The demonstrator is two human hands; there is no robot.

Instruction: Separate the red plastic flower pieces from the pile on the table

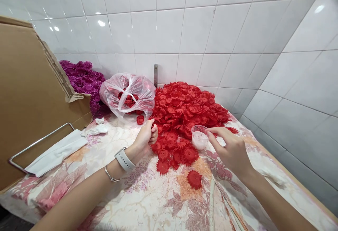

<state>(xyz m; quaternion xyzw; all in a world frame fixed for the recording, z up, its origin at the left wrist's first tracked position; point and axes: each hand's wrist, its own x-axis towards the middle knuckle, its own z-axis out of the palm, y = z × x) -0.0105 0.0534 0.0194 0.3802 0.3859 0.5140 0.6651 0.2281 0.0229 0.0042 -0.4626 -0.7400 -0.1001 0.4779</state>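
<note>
A big heap of red fabric flowers (185, 111) lies on a floral tablecloth (148, 195) against the tiled wall. My left hand (146, 137) is closed in a fist at the heap's left edge, gripping a red flower between thumb and fingers. A white watch and a thin bracelet sit on that wrist. My right hand (229, 150) reaches toward a small clear plastic cup (199, 137) with whitish content, its index finger stretched to the cup's rim and the other fingers curled. One red flower (194, 179) lies alone in front of the heap.
A clear plastic bag (128, 95) holding red flowers sits left of the heap. Purple flowers (84, 79) are piled behind it. A large cardboard box (29, 93) stands at the left, with a metal rod and white paper (55, 153) beside it. Crumpled tissue (97, 129) lies nearby.
</note>
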